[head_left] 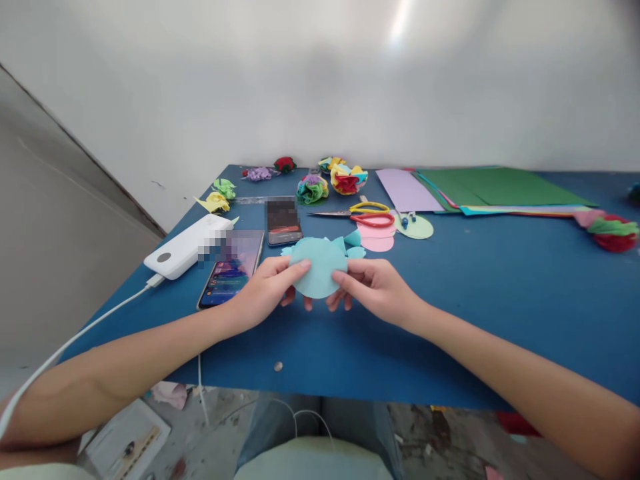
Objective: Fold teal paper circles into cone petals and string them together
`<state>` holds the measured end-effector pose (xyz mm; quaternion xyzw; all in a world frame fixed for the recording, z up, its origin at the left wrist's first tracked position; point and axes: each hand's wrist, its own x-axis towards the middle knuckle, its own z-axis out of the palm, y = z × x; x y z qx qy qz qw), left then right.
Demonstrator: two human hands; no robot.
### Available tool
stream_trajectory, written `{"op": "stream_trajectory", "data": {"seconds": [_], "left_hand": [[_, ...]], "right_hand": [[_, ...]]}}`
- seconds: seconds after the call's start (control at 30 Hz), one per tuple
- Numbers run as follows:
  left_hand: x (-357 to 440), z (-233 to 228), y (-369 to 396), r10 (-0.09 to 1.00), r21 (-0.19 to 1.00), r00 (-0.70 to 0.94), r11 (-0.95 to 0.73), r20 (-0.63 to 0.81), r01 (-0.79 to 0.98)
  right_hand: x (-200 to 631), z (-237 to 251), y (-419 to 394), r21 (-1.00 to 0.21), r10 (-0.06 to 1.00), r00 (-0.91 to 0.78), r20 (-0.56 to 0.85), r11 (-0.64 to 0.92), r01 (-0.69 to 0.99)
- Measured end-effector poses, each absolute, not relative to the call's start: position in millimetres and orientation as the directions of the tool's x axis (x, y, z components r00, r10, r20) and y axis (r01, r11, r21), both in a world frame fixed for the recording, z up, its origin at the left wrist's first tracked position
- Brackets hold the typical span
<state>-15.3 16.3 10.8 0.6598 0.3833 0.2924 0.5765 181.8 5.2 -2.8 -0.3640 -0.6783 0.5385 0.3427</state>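
A light blue paper circle (319, 265) is held upright just above the blue table (475, 300). My left hand (267, 288) pinches its left edge, thumb on the front. On the circle's right edge my right hand (373, 288) grips it the same way. Small light blue paper scraps (353, 245) lie just behind the circle. Further back lie pink paper circles (376, 237), a pale green circle (416, 228) and scissors (359, 214) with yellow and red handles.
Two phones (231, 268) (283, 221) and a white power bank (187, 245) with a cable lie at the left. Paper flowers (330, 181) sit along the back edge. Coloured paper sheets (480, 188) are stacked at the back right, with another flower (614, 233) at the far right.
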Motion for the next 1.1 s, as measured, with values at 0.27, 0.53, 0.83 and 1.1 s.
{"op": "stream_trajectory", "data": {"seconds": [0.27,0.53,0.83,1.1], "left_hand": [[-16.0,13.3,18.7,0.855,0.98,0.516,-0.045,-0.062,0.192],[-13.4,15.1,18.8,0.858,0.983,0.513,-0.062,-0.037,0.176],[-15.3,12.6,20.0,0.862,0.987,0.504,0.128,-0.062,-0.098],[-14.1,6.9,22.8,0.924,0.99,0.361,-0.102,0.129,-0.094]], "right_hand": [[188.7,-4.2,12.3,-0.97,0.879,-0.449,0.16,0.224,0.092],[188.4,-0.4,14.5,-0.969,0.851,-0.496,0.171,0.236,0.071],[194.0,-1.2,15.5,-0.918,0.841,-0.448,0.304,0.384,0.098],[203.1,-8.6,16.5,-0.129,0.414,-0.618,0.668,0.883,0.452]]}}
